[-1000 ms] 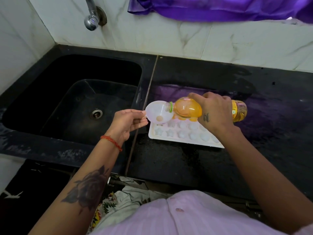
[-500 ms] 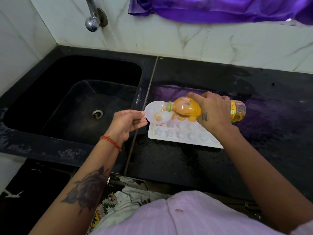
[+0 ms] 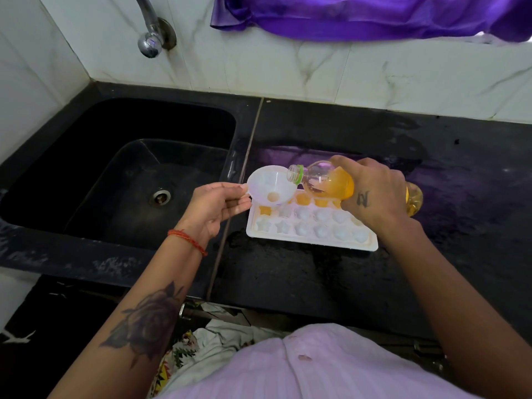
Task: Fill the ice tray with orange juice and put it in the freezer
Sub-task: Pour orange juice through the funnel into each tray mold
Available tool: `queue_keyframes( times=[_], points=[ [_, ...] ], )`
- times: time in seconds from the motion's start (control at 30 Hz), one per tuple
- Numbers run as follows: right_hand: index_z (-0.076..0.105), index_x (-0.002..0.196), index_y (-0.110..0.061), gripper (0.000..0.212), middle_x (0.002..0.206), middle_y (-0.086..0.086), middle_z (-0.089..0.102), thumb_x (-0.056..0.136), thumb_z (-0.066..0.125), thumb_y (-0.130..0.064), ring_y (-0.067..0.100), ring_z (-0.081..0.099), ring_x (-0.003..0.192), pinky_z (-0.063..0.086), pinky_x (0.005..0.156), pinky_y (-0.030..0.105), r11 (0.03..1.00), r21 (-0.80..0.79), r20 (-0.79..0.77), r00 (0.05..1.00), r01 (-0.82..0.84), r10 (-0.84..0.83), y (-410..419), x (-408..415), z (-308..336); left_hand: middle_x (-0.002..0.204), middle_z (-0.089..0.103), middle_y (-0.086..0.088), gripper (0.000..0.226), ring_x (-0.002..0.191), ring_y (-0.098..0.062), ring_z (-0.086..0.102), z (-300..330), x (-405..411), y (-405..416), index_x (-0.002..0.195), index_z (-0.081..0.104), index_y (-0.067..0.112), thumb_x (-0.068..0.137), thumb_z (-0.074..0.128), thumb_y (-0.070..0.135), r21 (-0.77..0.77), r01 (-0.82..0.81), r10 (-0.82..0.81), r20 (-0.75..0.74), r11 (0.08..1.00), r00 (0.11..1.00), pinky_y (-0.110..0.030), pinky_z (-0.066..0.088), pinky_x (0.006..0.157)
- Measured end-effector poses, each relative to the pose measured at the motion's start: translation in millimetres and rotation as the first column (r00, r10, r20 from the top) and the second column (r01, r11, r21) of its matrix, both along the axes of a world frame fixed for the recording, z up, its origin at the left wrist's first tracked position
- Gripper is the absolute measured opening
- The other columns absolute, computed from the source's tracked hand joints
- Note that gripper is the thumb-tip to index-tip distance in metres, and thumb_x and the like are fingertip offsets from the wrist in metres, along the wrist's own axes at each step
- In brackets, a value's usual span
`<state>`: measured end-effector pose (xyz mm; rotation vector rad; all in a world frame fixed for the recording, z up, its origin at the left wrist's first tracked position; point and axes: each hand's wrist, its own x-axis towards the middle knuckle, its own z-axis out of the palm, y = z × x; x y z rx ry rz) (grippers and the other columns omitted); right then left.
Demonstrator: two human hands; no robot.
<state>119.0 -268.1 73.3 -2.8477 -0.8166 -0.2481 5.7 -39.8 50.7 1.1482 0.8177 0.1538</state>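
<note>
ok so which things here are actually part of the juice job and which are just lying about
In use: juice bottle in right hand, funnel in left hand, ice tray.
Lying about: purple cloth, tap, sink.

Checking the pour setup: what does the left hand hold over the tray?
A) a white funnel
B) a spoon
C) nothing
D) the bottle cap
A: the left hand pinches the funnel by its rim tab, above the tray, with the bottle mouth at its bowl.
</note>
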Motion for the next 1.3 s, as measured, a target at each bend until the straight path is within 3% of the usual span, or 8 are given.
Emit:
queue_keyframes(
  times=[0.43, 0.93, 1.3],
  points=[
    [0.044, 0.130, -0.035, 0.063, 0.109, 0.009, 0.059, 0.077, 0.068, -0.009, 0.031, 0.053, 0.103, 0.034, 0.087, 0.042, 0.998, -0.060, 0.062, 0.998, 0.017, -0.013, -14.4, -2.1, 0.8, 0.057, 0.071, -0.006, 0.002, 0.054, -0.013, 0.070, -1.6, 8.3, -17.2, 0.080, 0.065, -0.002, 0.081, 0.064, -0.003, -0.010, 0.045, -0.046, -0.017, 0.999, 0.999, -0.019, 0.055, 0.050],
    [0.044, 0.131, -0.035, 0.063, 0.112, 0.010, 0.059, 0.079, 0.068, -0.010, 0.031, 0.052, 0.106, 0.034, 0.088, 0.043, 0.998, -0.063, 0.078, 0.997, 0.008, -0.003, -15.0, 1.8, -1.0, 0.058, 0.072, -0.007, 0.003, 0.055, -0.014, 0.070, -2.8, 10.8, -20.3, 0.083, 0.065, -0.002, 0.080, 0.065, -0.003, -0.006, 0.053, -0.053, -0.035, 0.999, 0.998, -0.019, 0.055, 0.050],
    [0.044, 0.129, -0.038, 0.065, 0.109, 0.008, 0.060, 0.075, 0.072, -0.018, 0.031, 0.054, 0.101, 0.035, 0.082, 0.041, 0.999, -0.009, 0.001, 0.999, 0.035, -0.035, -21.4, 3.6, -1.9, 0.059, 0.071, -0.007, 0.005, 0.054, -0.013, 0.070, 4.6, 14.3, -24.0, 0.079, 0.066, 0.001, 0.082, 0.064, -0.002, 0.016, 0.051, -0.050, -0.024, 0.999, 0.998, -0.019, 0.055, 0.050]
  ],
)
